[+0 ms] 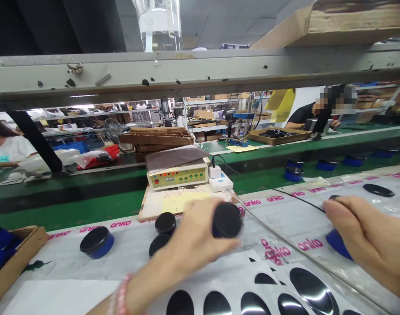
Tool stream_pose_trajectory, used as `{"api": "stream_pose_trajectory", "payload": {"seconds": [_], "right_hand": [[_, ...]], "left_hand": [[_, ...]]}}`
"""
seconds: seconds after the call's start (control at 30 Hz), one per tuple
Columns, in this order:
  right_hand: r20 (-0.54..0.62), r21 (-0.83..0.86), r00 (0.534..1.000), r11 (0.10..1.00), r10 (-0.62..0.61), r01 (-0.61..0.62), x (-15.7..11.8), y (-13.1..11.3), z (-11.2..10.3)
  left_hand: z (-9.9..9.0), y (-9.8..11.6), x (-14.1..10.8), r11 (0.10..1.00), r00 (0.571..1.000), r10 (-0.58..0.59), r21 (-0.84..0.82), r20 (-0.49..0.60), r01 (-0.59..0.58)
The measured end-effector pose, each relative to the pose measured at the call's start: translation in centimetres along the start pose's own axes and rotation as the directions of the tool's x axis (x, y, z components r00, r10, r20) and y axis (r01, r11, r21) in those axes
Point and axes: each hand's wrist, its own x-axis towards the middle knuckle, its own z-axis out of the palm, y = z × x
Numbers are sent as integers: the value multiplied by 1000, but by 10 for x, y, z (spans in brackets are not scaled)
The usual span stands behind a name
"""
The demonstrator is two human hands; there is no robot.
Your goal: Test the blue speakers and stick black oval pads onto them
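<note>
Black puck (226,220) at 12 o'clock, my left hand (195,229) pinching its sides, probably to spare the face; right hand (375,238), 2 o'clock, at blue-sided puck (338,243), can't tell if gripping.

**Both hands up front, well apart, gripping**

Left hand (200,229) at 6 o'clock, just below view centre, blurred; fingers curled, thumb pointing to 3. Left forearm (157,278) enters from 7, angled toward 2. Right hand (370,236) at 4, pointing to 10, fingers mostly hidden.
</note>
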Motion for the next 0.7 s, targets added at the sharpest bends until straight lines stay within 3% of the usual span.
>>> {"api": "stream_pose_trajectory", "payload": {"seconds": [0.07,0.13,0.2,0.27,0.37,0.4,0.43,0.5,0.6,0.7], "right_hand": [[52,84,997,995,-49,45,10,-4,-2],[91,165,989,982,-112,96,18,-14,3],[146,207,976,970,-161,129,24,-24,12],[208,208,958,966,-195,152,26,-30,22],[353,233,900,956,-255,179,28,-36,34],[400,268,869,944,-293,194,28,-39,39],[436,317,831,923,-346,219,28,-44,43],[471,429,736,855,-487,291,29,-62,55],[482,520,602,761,-637,389,36,-104,76],[543,525,520,750,-659,403,47,-143,102]], "left_hand": [[41,6,3,999,980,40,-37,195,-34],[78,13,6,999,957,48,3,285,-51],[94,15,11,995,941,7,88,338,-39],[81,8,14,989,925,-49,149,377,-8],[20,-18,4,972,905,-187,206,381,114],[-3,-30,-3,949,899,-282,234,335,211],[-23,-43,-11,908,867,-402,251,294,336],[-50,-66,-27,850,801,-521,267,295,454],[-55,-90,-42,800,749,-599,244,284,547],[-43,-95,-46,780,760,-623,214,183,588]]}}
